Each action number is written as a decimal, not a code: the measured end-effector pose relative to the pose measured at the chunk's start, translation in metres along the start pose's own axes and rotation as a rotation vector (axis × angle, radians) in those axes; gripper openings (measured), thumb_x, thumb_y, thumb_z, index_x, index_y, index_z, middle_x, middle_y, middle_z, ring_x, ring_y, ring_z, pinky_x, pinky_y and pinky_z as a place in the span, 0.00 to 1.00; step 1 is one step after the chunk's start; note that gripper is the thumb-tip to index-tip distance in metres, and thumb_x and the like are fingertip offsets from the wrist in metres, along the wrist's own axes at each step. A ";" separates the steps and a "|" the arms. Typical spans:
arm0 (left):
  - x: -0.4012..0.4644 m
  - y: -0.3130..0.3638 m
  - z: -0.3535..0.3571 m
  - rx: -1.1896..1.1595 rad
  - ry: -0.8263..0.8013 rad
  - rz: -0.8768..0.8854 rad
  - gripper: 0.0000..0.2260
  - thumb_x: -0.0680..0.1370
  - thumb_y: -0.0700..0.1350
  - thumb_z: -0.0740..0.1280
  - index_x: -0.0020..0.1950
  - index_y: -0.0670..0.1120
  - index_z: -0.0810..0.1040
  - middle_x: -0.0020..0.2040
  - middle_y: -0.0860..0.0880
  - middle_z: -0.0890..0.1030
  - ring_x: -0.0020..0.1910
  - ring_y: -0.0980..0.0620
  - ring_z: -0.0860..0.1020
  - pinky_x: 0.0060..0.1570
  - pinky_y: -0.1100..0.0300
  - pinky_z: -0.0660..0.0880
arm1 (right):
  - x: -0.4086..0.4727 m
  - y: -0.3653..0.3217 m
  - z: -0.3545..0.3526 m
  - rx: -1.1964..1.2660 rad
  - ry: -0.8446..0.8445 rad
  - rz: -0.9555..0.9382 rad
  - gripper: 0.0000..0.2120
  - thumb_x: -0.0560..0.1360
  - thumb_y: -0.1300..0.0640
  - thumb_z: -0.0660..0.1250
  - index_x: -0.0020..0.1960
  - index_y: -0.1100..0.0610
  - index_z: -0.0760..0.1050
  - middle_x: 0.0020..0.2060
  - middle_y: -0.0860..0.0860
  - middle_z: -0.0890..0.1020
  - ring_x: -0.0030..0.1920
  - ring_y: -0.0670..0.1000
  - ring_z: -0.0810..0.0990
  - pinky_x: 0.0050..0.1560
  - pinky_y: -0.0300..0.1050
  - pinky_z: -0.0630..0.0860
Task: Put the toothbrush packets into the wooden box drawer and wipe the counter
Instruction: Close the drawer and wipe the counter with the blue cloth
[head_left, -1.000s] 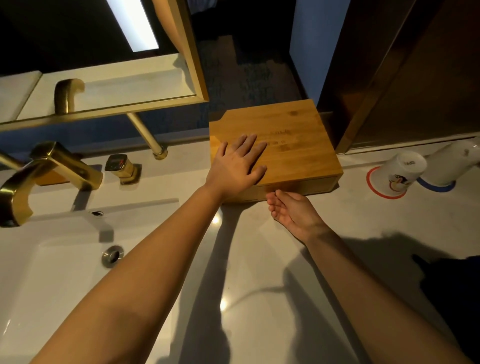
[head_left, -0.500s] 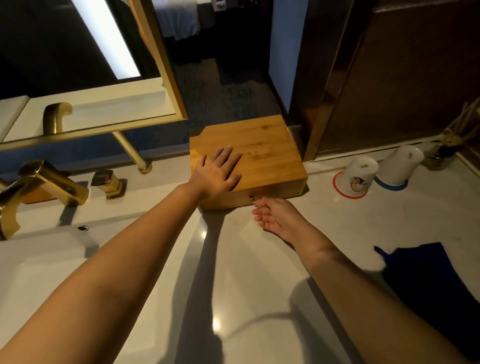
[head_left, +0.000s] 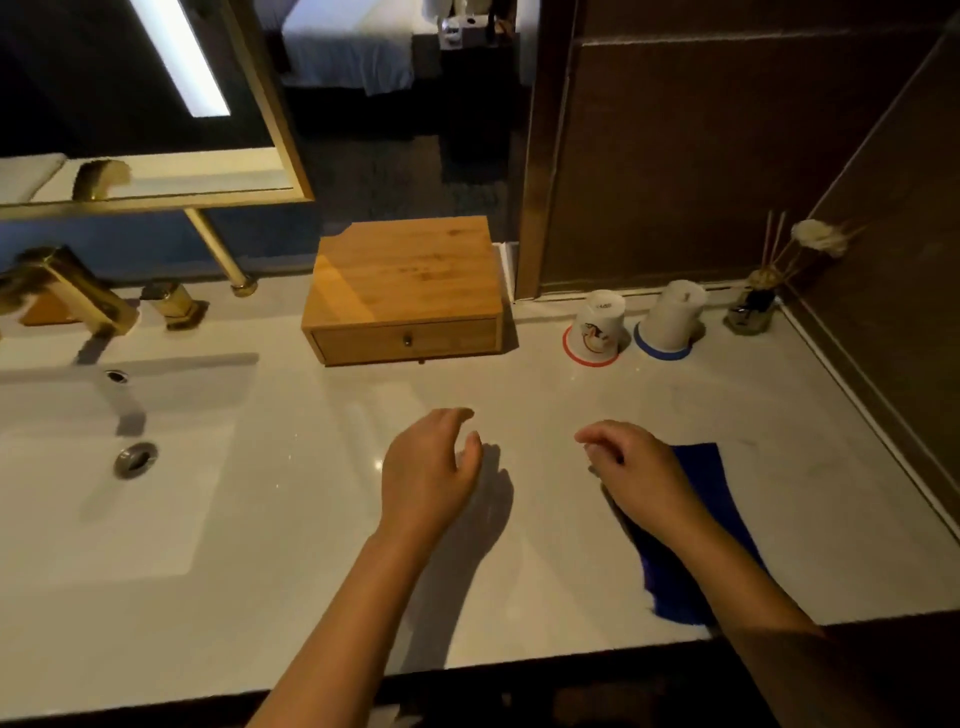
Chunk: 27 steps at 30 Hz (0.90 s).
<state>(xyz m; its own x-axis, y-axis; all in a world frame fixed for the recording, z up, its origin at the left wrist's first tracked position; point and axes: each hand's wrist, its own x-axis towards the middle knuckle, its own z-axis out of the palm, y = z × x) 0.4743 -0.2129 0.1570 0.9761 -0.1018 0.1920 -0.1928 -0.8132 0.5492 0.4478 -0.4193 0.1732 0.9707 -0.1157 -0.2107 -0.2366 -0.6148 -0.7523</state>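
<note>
Loosely curled and empty, both my left hand (head_left: 428, 462) and right hand (head_left: 631, 470) hover; the blue cloth (head_left: 714, 499) lies just right of my right, stretching toward the counter edge. Drawer (head_left: 408, 340) is closed.

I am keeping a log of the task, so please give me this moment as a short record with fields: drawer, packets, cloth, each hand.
drawer: shut, in the wooden box
toothbrush packets: none in view
cloth: blue cloth flat on the counter, partly under the right forearm
left hand: above the counter, holds nothing
right hand: at the cloth's edge, fingers loosely curled, holds nothing
</note>
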 end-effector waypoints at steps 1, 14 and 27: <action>-0.019 0.009 0.010 -0.001 -0.012 -0.003 0.16 0.77 0.50 0.60 0.61 0.48 0.76 0.60 0.49 0.80 0.56 0.50 0.78 0.52 0.63 0.69 | -0.011 0.015 -0.011 -0.166 0.035 -0.101 0.11 0.78 0.60 0.59 0.57 0.53 0.76 0.55 0.49 0.77 0.57 0.49 0.74 0.55 0.40 0.70; -0.130 0.063 0.113 0.363 -0.412 -0.024 0.30 0.75 0.66 0.42 0.74 0.59 0.38 0.74 0.54 0.33 0.75 0.50 0.34 0.68 0.44 0.31 | -0.038 0.136 -0.062 -0.699 -0.360 -0.284 0.32 0.77 0.45 0.59 0.75 0.45 0.47 0.77 0.50 0.46 0.76 0.52 0.45 0.74 0.50 0.51; -0.129 0.065 0.112 0.385 -0.460 -0.035 0.29 0.77 0.64 0.44 0.74 0.59 0.37 0.73 0.54 0.32 0.73 0.50 0.31 0.68 0.44 0.30 | -0.048 0.146 -0.042 -0.573 -0.047 -0.394 0.13 0.73 0.56 0.67 0.58 0.52 0.77 0.58 0.49 0.80 0.58 0.51 0.76 0.49 0.43 0.75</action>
<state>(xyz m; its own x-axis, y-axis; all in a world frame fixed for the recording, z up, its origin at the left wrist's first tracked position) 0.3470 -0.3167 0.0764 0.9408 -0.2388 -0.2404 -0.1931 -0.9609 0.1986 0.3687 -0.5361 0.0996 0.9737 0.2264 -0.0257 0.2052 -0.9204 -0.3327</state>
